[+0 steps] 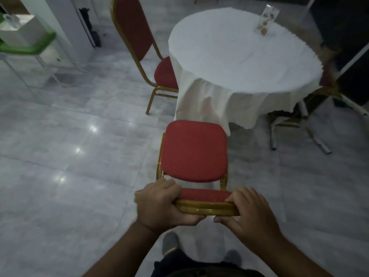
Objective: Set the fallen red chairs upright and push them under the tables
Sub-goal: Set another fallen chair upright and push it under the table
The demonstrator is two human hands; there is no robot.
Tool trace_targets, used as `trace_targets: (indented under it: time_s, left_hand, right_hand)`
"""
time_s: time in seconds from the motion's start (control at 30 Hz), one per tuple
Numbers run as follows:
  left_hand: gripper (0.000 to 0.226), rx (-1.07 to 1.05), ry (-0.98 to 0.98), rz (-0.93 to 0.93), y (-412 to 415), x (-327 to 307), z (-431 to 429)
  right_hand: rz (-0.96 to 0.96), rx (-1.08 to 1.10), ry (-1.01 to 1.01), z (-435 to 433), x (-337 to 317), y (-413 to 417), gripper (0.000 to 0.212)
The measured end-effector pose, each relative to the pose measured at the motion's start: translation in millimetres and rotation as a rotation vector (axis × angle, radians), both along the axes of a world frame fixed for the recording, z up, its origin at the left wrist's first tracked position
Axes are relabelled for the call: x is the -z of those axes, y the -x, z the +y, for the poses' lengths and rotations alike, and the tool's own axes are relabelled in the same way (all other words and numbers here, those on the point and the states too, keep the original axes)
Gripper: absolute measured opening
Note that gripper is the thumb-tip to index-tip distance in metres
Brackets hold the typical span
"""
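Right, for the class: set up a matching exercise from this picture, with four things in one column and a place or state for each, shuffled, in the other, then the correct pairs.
Column A
1. near red chair
2. far red chair
3. white tablecloth
4. clear card stand

Column B
a. draped over the table
b. backrest top gripped by the left hand and right hand
c. standing on the tabletop, at its far side
d. seat tucked under the cloth's edge, left of the table

Pairs: 1-b, 2-d, 3-a, 4-c.
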State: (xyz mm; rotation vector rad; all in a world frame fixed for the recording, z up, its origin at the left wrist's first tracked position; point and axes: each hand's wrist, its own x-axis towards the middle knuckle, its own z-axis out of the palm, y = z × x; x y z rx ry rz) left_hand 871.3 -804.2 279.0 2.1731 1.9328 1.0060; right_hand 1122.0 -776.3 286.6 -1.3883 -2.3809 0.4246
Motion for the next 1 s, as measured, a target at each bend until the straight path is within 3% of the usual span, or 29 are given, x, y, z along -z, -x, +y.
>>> trace_targets:
  time_s: [0.1, 0.23, 0.4, 0.57, 0.73, 1.0]
  left_hand:
    - [0.068, 0.066, -0.009, 0.007, -18, -3, 23]
    - [0.072, 0.131, 0.148, 0.022, -41, -11, 46]
    - [0.036, 0.057, 0.26, 0.016, -66, -15, 69]
    - [0.018, 0.072, 0.265, 0.065, -71, -20, 79]
    - [0.023, 0.132, 0.209, 0.004, -81, -13, 101]
    - [0.036, 0.171, 0.035, 0.057, -82, 1, 136]
  right_hand:
    - [0.009, 0.057, 0.03, 7, -6, -19, 0.045]
    - [-0.048, 0.123, 0.057, 20, -10, -41, 0.037]
    - [-0.111, 0.15, 0.112, 48, -12, -50, 0.04]
    - [-0.058, 0.199, 0.035, 59, -5, -47, 0.043]
    - [-0.014, 0.216, -0.049, 81, -1, -58, 0.044]
    - [0.009, 0.268, -0.136, 120, 5, -63, 0.049]
